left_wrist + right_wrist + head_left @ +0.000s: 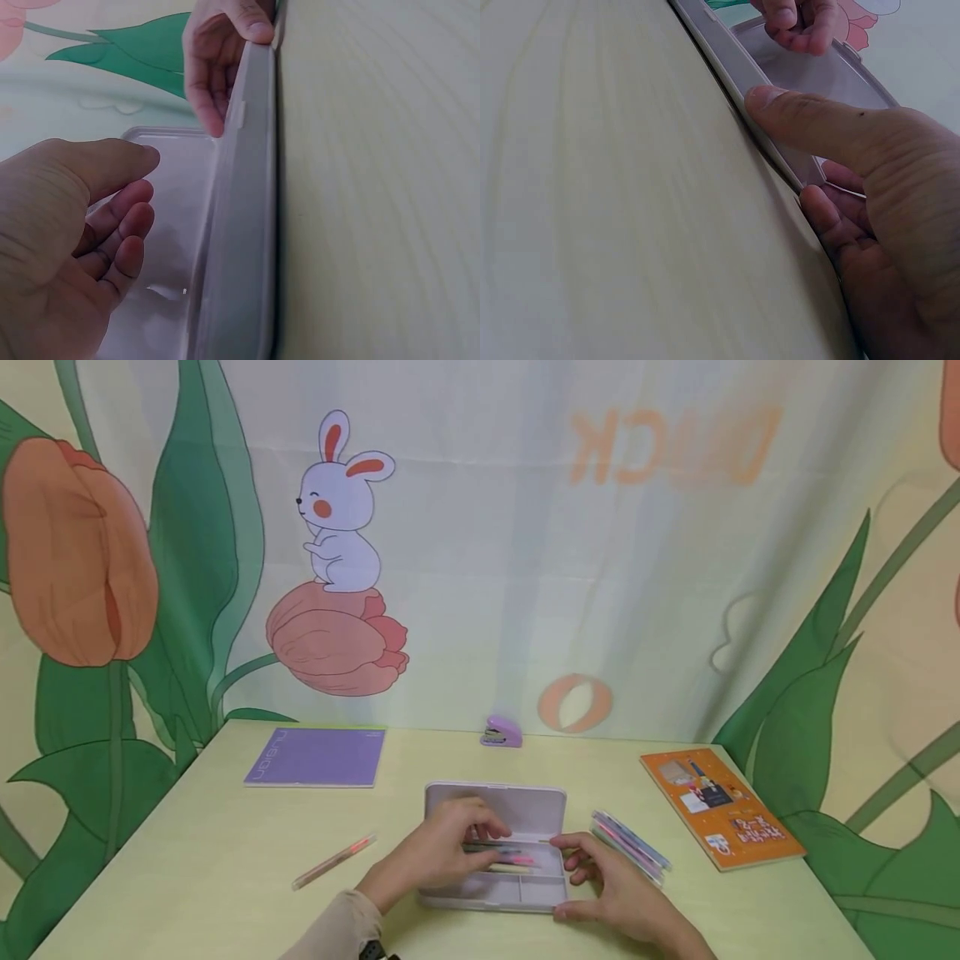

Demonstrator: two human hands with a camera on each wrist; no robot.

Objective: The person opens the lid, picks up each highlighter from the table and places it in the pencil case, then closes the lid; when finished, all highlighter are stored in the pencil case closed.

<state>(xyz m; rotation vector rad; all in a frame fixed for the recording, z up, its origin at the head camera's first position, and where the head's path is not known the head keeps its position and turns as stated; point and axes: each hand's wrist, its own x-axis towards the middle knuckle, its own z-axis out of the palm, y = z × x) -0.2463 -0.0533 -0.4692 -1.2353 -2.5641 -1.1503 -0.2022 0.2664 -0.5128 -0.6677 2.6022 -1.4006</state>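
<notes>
A pale grey pencil case (468, 890) lies with its lid raised at the back and its divided tray toward me. Several pens (517, 860), one pink-tipped, show slightly blurred in the tray's long back compartment. My left hand (453, 843) hovers over the left part of the tray, thumb and fingers apart. In the left wrist view its fingers (129, 255) are loosely bent around nothing. The right hand (611, 889) grips the case's right end. Its thumb (802, 120) presses the front wall, and the other fingers wrap the end and reach under the corner.
An orange-tipped pen (333, 862) lies left of the case. More pens (630, 847) lie bundled beyond the right hand. Farther back are a purple notebook (318, 757), a lilac stapler (502, 732) and an orange booklet (720, 806). A printed curtain (480, 568) hangs behind the table.
</notes>
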